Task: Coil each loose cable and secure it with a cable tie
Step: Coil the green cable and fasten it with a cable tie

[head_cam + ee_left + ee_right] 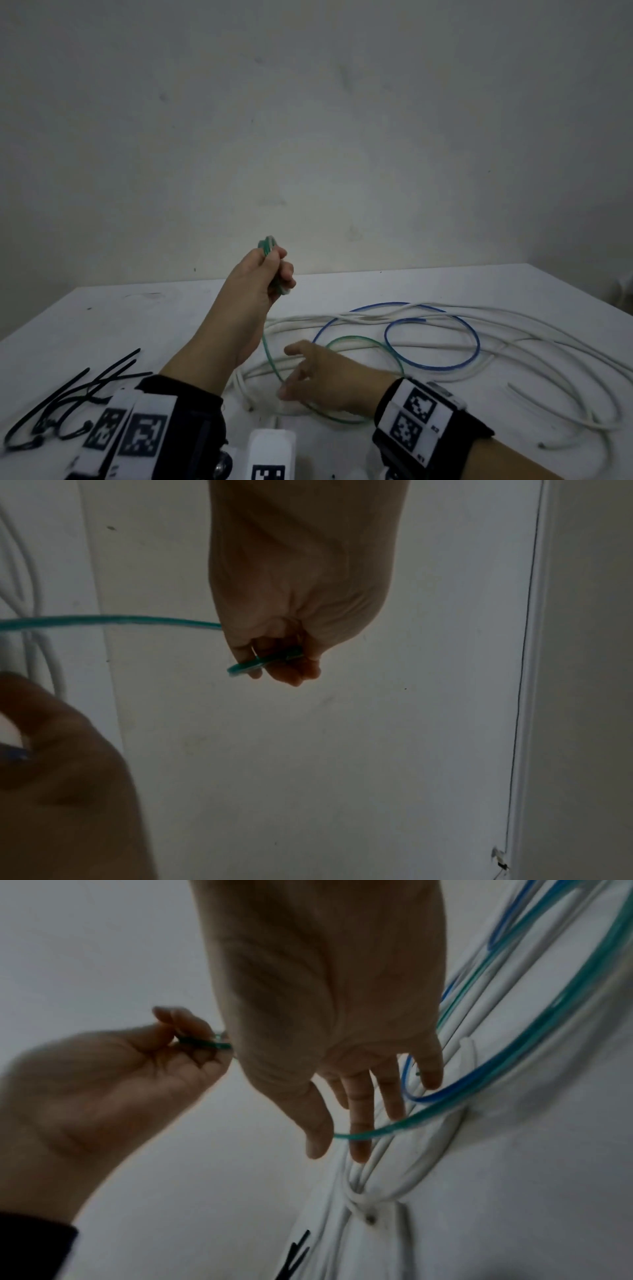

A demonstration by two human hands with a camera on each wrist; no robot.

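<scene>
Two hands working the green cable

Two hands are sharing one green cable. The left hand is raised above the white worktop, gripping a small green coil in curled fingers. The right hand is hovering low with fingers spread and loose, the green strand passing between thumb and fingers. Blue cable and white cables are lying tangled beside it; black cable ties are lying left.

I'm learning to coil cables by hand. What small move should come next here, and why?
Probably the right hand should pinch the green cable and carry another loop up to the left hand, which already grips a small coil while slack lies on the table.
</scene>
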